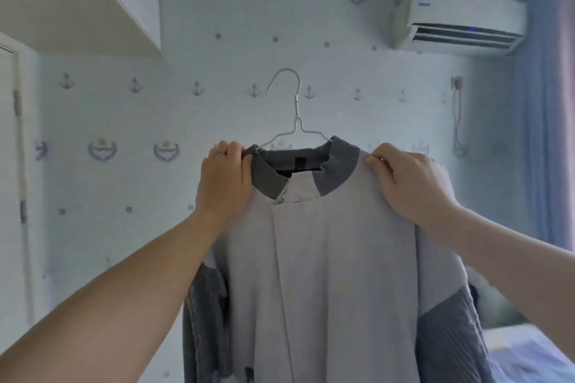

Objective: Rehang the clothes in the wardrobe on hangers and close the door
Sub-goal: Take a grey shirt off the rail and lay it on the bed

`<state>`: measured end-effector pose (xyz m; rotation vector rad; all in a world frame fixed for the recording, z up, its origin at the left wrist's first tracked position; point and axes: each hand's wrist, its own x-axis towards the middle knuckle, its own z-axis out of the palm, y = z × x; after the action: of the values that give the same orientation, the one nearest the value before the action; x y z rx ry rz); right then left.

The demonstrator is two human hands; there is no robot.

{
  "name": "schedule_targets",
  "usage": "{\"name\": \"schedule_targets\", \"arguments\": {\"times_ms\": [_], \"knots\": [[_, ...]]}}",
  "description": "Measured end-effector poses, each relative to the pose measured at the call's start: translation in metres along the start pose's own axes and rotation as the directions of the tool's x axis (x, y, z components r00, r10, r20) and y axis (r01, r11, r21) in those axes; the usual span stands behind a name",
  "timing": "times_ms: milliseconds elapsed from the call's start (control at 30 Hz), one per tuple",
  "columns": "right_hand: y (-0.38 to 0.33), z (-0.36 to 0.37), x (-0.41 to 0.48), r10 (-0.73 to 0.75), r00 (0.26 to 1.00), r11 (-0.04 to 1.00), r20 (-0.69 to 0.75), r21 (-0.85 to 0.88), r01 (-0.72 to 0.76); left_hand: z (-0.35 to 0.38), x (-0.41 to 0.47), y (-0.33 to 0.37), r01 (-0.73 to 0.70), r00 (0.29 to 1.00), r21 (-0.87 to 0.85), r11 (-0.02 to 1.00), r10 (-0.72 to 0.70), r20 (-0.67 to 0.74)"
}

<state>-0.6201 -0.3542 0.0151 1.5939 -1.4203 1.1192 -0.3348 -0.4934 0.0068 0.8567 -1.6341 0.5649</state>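
Both hands, left hand [225, 179] and right hand [407, 183], pinch the shoulders of the pale grey jacket with dark ribbed collar [326, 258], held mid-room on the white wire hanger [295, 115]; next, hook it inside the wardrobe.

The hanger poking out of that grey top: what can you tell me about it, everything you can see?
The hanger looks like thin, pale wire, with an open hook at the top, a twisted neck below it and two sloping arms. It stands upright in mid-air, its hook caught on nothing. The arms run down into the dark ribbed collar of the light grey top, which hides the rest. The left hand and right hand each pinch a shoulder of the top, holding it up against the anchor-patterned wall; neither visibly touches the bare wire.
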Motion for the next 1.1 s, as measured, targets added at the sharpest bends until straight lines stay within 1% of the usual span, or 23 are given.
{"name": "schedule_targets", "arguments": {"times_ms": [167, 367, 500, 633, 733, 833, 967, 1100], "knots": [[0.043, 0.041, -0.057, 0.162, 0.982, 0.987, 0.094, -0.028, -0.16, 0.112, -0.046, 0.011, 0.044, 0.995, -0.128, 0.991, -0.032, 0.098], [0.103, 0.095, -0.118, 0.369, 0.908, 0.929, 0.197, -0.107, -0.354, 0.251, -0.085, 0.024, 0.031, 0.968, -0.271, 0.962, 0.039, 0.248], [0.14, 0.131, -0.152, 0.505, 0.824, 0.863, 0.256, -0.135, -0.487, 0.34, -0.11, 0.034, 0.047, 0.923, -0.396, 0.917, 0.112, 0.369], [0.168, 0.17, -0.192, 0.624, 0.734, 0.781, 0.27, -0.182, -0.597, 0.418, -0.143, 0.044, 0.046, 0.852, -0.506, 0.862, 0.23, 0.47], [0.187, 0.191, -0.219, 0.711, 0.641, 0.702, 0.289, -0.245, -0.668, 0.465, -0.165, 0.056, 0.041, 0.788, -0.55, 0.834, 0.311, 0.532], [0.208, 0.2, -0.24, 0.767, 0.573, 0.642, 0.29, -0.319, -0.698, 0.503, -0.183, 0.077, 0.05, 0.74, -0.573, 0.818, 0.355, 0.571], [0.241, 0.2, -0.263, 0.828, 0.479, 0.56, 0.291, -0.459, -0.69, 0.545, -0.203, 0.114, 0.074, 0.681, -0.601, 0.796, 0.4, 0.614], [0.276, 0.197, -0.281, 0.858, 0.457, 0.509, 0.236, -0.512, -0.692, 0.582, -0.221, 0.154, 0.096, 0.628, -0.617, 0.781, 0.433, 0.646]]}}
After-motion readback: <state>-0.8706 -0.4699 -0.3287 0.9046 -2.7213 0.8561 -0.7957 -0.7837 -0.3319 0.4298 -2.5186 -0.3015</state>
